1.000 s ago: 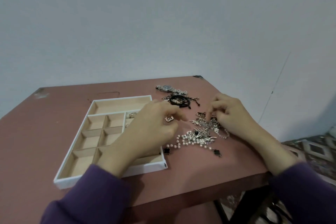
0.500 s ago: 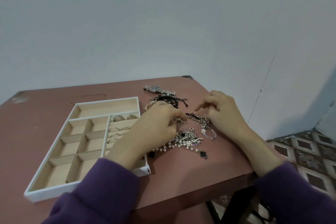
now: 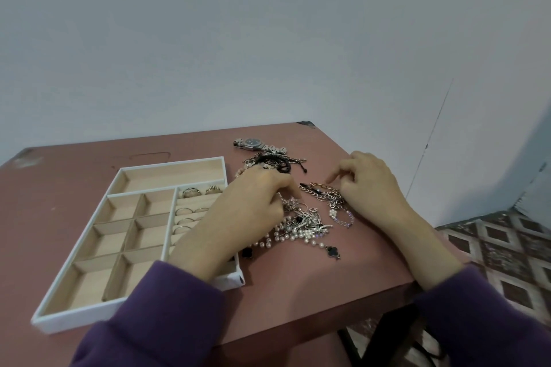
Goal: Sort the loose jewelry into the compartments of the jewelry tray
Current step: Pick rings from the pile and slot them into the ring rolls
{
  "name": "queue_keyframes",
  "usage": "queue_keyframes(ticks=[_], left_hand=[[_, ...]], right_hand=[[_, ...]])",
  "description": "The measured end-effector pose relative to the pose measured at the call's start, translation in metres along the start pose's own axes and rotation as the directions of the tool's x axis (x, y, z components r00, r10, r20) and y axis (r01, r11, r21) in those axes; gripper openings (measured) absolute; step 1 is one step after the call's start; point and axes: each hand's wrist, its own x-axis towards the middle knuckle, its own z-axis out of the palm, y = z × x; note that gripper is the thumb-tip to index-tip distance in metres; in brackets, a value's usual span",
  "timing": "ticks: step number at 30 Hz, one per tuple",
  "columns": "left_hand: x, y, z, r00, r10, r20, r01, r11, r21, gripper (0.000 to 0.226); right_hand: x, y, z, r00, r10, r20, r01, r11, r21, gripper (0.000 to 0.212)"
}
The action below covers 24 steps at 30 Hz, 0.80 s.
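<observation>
A white jewelry tray (image 3: 131, 170) with beige compartments lies on the left of the table, with several rings (image 3: 190, 192) in its slotted right section. To its right is a tangled pile of jewelry (image 3: 310, 223) made of silver pieces, a pearl strand and black clover charms. My left hand (image 3: 250, 208) reaches across the tray's right edge and pinches a silver piece at the pile's top left. My right hand (image 3: 371, 185) curls over the right end of a link chain (image 3: 317, 191), index finger stretched out. Both thumbs are hidden.
A steel watch (image 3: 253, 143) and a black cord bracelet (image 3: 277, 161) lie behind the pile near the table's far right. The table's right edge (image 3: 387, 188) runs just past my right hand. Patterned floor shows beyond it, and a black chair part sits below the front edge.
The view has shifted, so the tray and pile sit further left. My left hand went from holding a small charm up to dipping its fingers into the pile. My right hand stayed at the chain.
</observation>
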Motion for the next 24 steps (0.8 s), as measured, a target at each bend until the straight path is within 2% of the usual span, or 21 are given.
queue_keyframes(ticks=[3, 7, 12, 15, 18, 21, 24], left_hand=[[0.0, 0.0, 0.0, 1.0, 0.01, -0.023, -0.009, 1.0, 0.021, 0.047], [0.0, -0.002, 0.002, 0.998, 0.009, -0.056, -0.007, 1.0, 0.024, 0.045], [0.001, -0.003, 0.002, 0.999, 0.002, -0.054, -0.001, 1.0, 0.028, 0.044], [0.001, -0.004, 0.003, 0.999, 0.004, -0.042, -0.001, 0.998, 0.056, 0.042], [0.001, -0.006, 0.004, 1.0, 0.001, -0.003, 0.0, 0.995, 0.096, 0.043], [-0.001, -0.005, 0.003, 0.999, 0.0, 0.049, -0.006, 0.992, 0.126, 0.047], [-0.003, -0.003, 0.003, 0.995, 0.021, 0.098, -0.034, 0.99, 0.139, 0.047]], right_hand=[[-0.001, 0.0, -0.001, 0.999, -0.028, 0.047, 0.027, 0.999, 0.017, 0.046], [-0.003, -0.007, -0.002, 0.978, -0.139, 0.155, 0.11, 0.977, 0.182, 0.052], [-0.006, -0.008, -0.005, 0.981, -0.159, 0.112, 0.136, 0.972, 0.194, 0.043], [-0.008, -0.01, -0.007, 0.974, -0.18, 0.139, 0.153, 0.971, 0.185, 0.027], [-0.009, -0.012, -0.007, 0.951, -0.194, 0.24, 0.161, 0.975, 0.153, 0.007], [-0.01, -0.011, -0.005, 0.944, -0.193, 0.267, 0.192, 0.981, 0.03, 0.006], [-0.008, -0.009, -0.002, 0.945, -0.199, 0.258, 0.204, 0.979, 0.008, 0.006]])
